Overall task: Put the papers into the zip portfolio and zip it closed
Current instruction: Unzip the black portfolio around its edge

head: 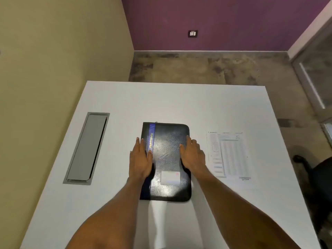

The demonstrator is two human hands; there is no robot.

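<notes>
A black zip portfolio [168, 146] with a blue spine stripe and gold lettering lies closed on the white table [179, 101], a pale card in a window on its cover. My left hand [141, 159] rests flat on its left edge, over the blue stripe. Flat on the right edge of the cover lies my right hand [193, 155]. Both hands have fingers spread and hold nothing. Printed papers [229, 155] lie flat on the table just right of the portfolio, apart from it.
A grey cable hatch [87, 148] is set into the table at the left. A beige wall runs along the table's left side. A dark office chair [316, 177] stands past the table's right edge. Beyond the far edge is bare floor.
</notes>
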